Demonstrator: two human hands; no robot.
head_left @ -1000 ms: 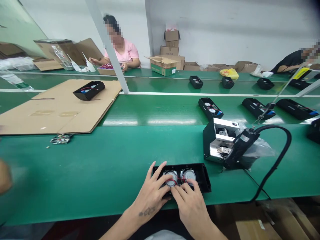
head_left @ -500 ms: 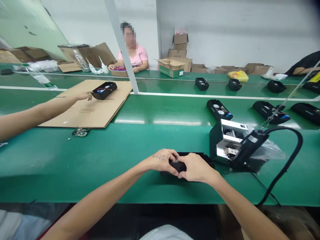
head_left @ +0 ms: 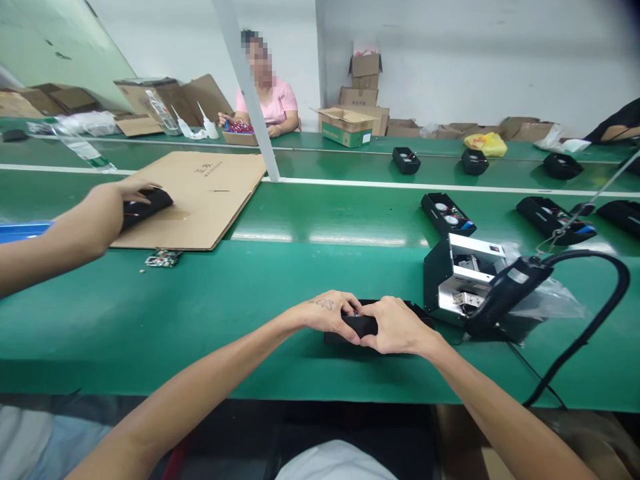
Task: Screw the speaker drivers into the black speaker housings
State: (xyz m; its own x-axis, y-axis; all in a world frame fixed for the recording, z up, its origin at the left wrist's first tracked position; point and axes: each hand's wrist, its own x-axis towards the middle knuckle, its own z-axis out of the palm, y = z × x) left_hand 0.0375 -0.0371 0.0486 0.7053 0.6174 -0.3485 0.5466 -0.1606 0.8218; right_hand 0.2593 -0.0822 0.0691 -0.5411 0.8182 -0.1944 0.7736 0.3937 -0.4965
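At the near edge of the green bench, a black speaker housing (head_left: pixel 362 326) sits under both of my hands. My left hand (head_left: pixel 331 312) curls its fingers round the left part, thumb on the near wall. From the other side my right hand (head_left: pixel 397 325) grips the same housing, its thumb almost meeting the left one. My fingertips reach inside, and what they touch there is hidden. Right of my hands stands a black and silver screw feeder (head_left: pixel 440 287), with a black electric screwdriver (head_left: pixel 515 287) leaning in front of it.
A co-worker's hand (head_left: pixel 133 193) at left holds another black housing (head_left: pixel 154 205) over a cardboard sheet (head_left: pixel 200 200). A circuit board (head_left: pixel 163 258) lies nearby. Several open housings (head_left: pixel 449 215) line the belt beyond. A person in pink (head_left: pixel 275 107) sits across by a carton (head_left: pixel 347 127).
The co-worker's hand has taken hold of the housing on the cardboard and pulled it left and nearer. My hands keep their grip with little movement; the view has shifted slightly.
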